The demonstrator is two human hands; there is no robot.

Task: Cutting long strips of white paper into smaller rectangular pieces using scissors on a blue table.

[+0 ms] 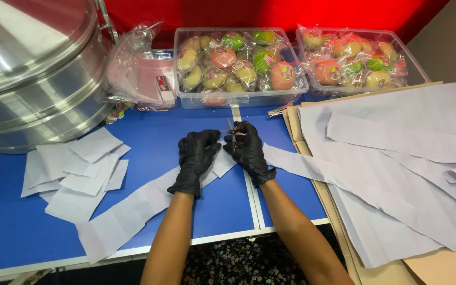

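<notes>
On the blue table, a long white paper strip runs from the front edge up to the two black-gloved hands. The left hand is closed, pinching the strip. Just right of it, the right hand grips small scissors at the paper. Left of the strip lies a pile of cut paper squares; behind the hands stand two clear tubs of wrapped fruit-shaped sweets.

Steamer: cut off at top and left edges, lid only partly in frame. Scissors: mostly hidden by right hand, blades too small to tell if open; paper strip covered under left hand. Paper sheets and cardboard: run off right/bottom edges.
</notes>
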